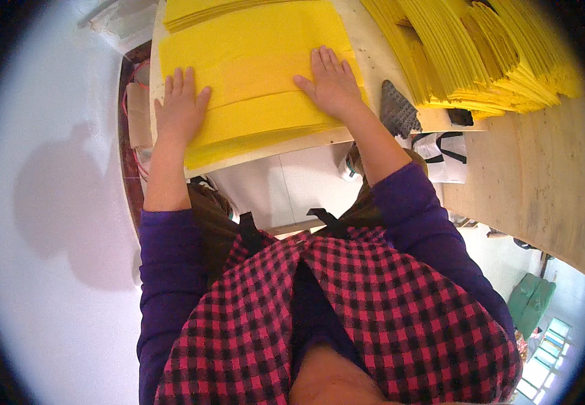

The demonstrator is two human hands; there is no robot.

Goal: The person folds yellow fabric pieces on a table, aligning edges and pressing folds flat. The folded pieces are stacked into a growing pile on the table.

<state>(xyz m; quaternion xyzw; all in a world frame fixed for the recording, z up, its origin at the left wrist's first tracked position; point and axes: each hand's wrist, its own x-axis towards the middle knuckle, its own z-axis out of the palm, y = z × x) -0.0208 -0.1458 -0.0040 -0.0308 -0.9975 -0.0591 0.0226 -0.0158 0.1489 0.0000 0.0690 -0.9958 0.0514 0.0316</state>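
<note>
Yellow folded sheet (pixel 248 74), perhaps cloth or paper, lies flat on a wooden table (pixel 367 50). Left hand (pixel 182 115) and right hand (pixel 333 84) rest palm-down near its opposite sides, well apart, fingers extended. Rightward are a dark grey piece (pixel 396 108) and yellow stacks (pixel 465 50).

No readable lettering, no legible labels or brands, no numbers or signs to make out

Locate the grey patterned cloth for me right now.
In the head view, the grey patterned cloth lies on the table just right of the right hand, nearer the person than the stacked yellow sheets.
</note>
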